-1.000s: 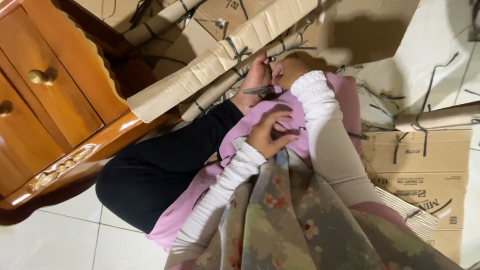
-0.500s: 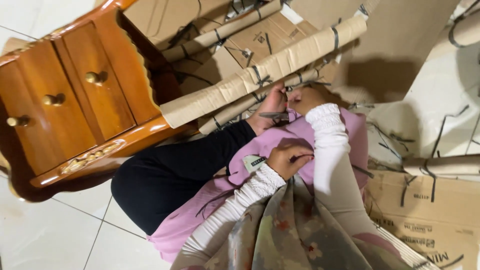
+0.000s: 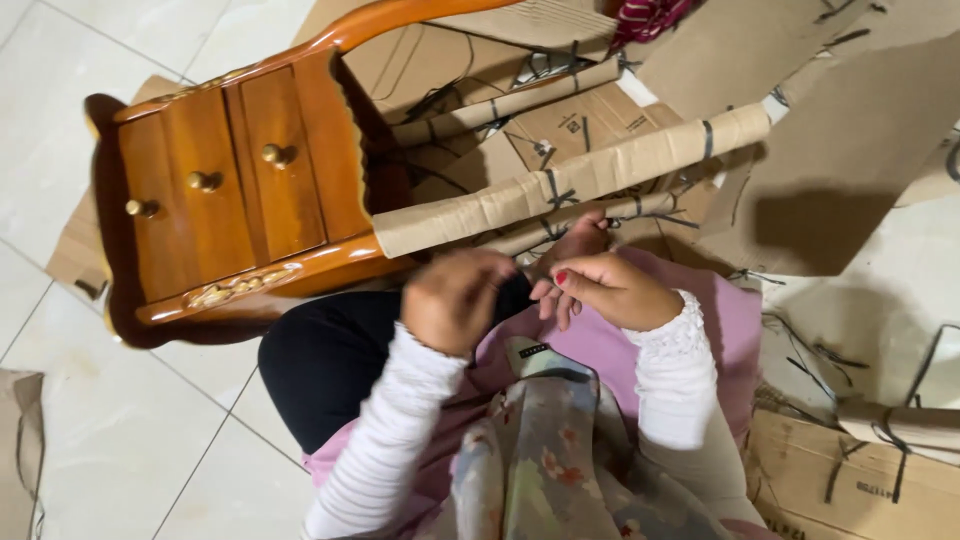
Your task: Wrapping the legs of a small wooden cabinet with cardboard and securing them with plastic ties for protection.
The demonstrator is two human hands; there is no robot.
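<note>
Head view, cardboard roll (image 3: pixel 570 185): tan tube, tied with black cord, lying across the flattened boxes (image 3: pixel 830 480) just beyond my lap.
Left hand (image 3: pixel 452 300): blurred, curled; grip — can't tell.
Right hand (image 3: pixel 610 290): fingers bent, pinching something small and dark.
Wooden cabinet (image 3: pixel 230 190): tipped over, blocking the roll's left end.

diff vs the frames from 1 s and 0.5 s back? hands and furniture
Left hand has come up off the lap to meet the right hand in front of the cardboard-wrapped leg; what the fingers pinch is blurred. The wooden cabinet shows further into view, all three drawer knobs visible, as the camera shifted. Cabinet, wrapped leg and cardboard sheets lie as before.
</note>
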